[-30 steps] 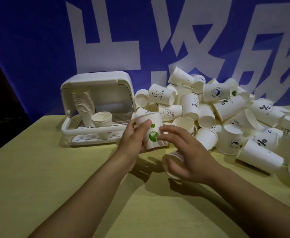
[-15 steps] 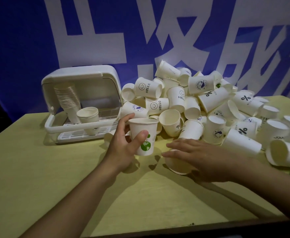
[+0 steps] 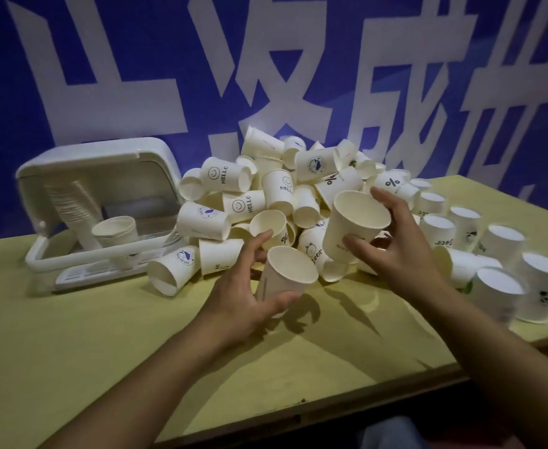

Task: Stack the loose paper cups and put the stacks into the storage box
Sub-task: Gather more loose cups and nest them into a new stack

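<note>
Paper cups, one in each of your hands: your left hand (image 3: 243,286) curls round a cup (image 3: 284,280) at table centre, mouth up, and your right hand (image 3: 396,244) grips a second cup (image 3: 355,228) at its one o'clock, tilted. The loose pile (image 3: 266,196) lies at twelve o'clock; the open storage box (image 3: 101,176), already holding stacks, sits at ten o'clock.

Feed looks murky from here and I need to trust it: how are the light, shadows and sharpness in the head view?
Head view: dim, with a blue cast from the banner; hard shadows of both cups fall on the table toward the camera; wide-angle bending at the edges; the upside-down cups at right are smeared, while the left hand and right hand read fairly clearly.
</note>
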Action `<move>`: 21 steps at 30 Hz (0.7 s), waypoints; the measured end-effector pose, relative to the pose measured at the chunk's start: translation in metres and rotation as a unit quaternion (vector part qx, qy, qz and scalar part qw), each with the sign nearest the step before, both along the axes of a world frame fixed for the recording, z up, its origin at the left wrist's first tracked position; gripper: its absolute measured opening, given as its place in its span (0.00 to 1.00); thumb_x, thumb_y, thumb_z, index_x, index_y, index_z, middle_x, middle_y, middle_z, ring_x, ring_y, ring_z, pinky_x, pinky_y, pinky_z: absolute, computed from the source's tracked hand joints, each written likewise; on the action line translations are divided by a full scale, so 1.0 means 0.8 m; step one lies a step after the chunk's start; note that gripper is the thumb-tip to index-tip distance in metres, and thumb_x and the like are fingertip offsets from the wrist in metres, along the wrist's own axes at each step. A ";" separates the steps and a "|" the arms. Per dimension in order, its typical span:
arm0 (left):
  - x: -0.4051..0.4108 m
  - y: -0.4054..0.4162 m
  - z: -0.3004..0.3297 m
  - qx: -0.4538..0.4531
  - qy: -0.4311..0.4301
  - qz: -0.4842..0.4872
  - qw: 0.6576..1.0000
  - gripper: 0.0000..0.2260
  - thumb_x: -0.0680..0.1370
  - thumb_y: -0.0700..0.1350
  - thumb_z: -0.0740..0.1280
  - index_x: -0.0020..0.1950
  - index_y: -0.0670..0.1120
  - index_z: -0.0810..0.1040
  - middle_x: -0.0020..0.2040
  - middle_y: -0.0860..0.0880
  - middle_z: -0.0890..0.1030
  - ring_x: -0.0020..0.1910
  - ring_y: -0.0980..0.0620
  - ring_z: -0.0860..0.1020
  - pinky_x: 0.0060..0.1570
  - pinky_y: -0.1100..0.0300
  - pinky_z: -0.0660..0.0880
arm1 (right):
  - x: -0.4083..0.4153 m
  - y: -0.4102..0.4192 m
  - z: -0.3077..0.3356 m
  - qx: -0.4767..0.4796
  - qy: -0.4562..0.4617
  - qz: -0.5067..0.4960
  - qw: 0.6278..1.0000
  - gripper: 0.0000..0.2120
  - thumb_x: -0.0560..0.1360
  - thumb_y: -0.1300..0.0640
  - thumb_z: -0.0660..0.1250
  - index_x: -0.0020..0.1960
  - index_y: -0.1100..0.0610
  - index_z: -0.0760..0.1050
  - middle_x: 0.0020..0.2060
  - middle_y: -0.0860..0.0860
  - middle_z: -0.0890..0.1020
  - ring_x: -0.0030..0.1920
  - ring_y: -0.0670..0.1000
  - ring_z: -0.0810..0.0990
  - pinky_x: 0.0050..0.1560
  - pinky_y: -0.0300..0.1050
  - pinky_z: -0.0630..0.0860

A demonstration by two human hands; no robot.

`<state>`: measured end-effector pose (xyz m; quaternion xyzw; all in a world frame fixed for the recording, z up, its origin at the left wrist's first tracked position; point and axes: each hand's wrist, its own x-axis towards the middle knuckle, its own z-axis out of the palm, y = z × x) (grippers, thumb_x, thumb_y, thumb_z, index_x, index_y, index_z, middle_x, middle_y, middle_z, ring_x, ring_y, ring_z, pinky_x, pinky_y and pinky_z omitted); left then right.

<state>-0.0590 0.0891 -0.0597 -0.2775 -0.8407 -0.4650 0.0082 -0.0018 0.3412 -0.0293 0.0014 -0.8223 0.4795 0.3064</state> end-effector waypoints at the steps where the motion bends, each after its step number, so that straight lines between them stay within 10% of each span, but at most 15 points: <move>1: 0.003 0.010 0.002 -0.011 0.006 -0.012 1.000 0.43 0.66 0.64 0.77 0.71 0.78 0.52 0.66 0.62 0.70 0.64 0.55 0.73 0.60 0.53 0.72 | 0.005 -0.001 0.003 -0.021 0.003 0.006 1.000 0.37 0.70 0.51 0.77 0.74 0.42 0.62 0.64 0.40 0.72 0.60 0.44 0.76 0.58 0.42 0.77; 8: 0.006 0.062 0.007 0.016 0.010 -0.067 0.998 0.47 0.67 0.60 0.79 0.69 0.82 0.47 0.70 0.60 0.69 0.65 0.55 0.74 0.61 0.53 0.75 | 0.012 -0.015 0.004 -0.107 -0.038 0.065 0.991 0.37 0.67 0.44 0.77 0.72 0.42 0.65 0.62 0.41 0.76 0.59 0.44 0.78 0.59 0.50 0.79; 14: -0.004 0.067 -0.007 0.069 0.009 -0.065 0.995 0.44 0.64 0.64 0.77 0.71 0.78 0.52 0.69 0.61 0.71 0.64 0.61 0.74 0.58 0.45 0.80 | 0.011 -0.031 -0.016 0.048 -0.091 0.058 0.993 0.38 0.66 0.36 0.71 0.73 0.44 0.65 0.69 0.41 0.66 0.71 0.42 0.64 0.70 0.44 0.66; 17: -0.010 0.062 -0.018 0.074 -0.001 -0.074 0.994 0.35 0.65 0.66 0.74 0.67 0.76 0.59 0.66 0.63 0.72 0.62 0.61 0.75 0.55 0.49 0.81 | 0.004 -0.025 -0.031 0.051 -0.128 0.074 0.988 0.34 0.67 0.31 0.60 0.71 0.42 0.68 0.74 0.39 0.59 0.76 0.44 0.54 0.75 0.52 0.61; 21: -0.020 0.060 -0.020 0.097 -0.028 -0.062 0.993 0.27 0.67 0.64 0.73 0.62 0.74 0.66 0.63 0.61 0.76 0.58 0.59 0.79 0.46 0.66 0.78 | -0.013 -0.003 -0.047 0.098 -0.046 -0.068 0.992 0.26 0.75 0.36 0.59 0.67 0.47 0.73 0.68 0.45 0.69 0.69 0.47 0.65 0.70 0.51 0.67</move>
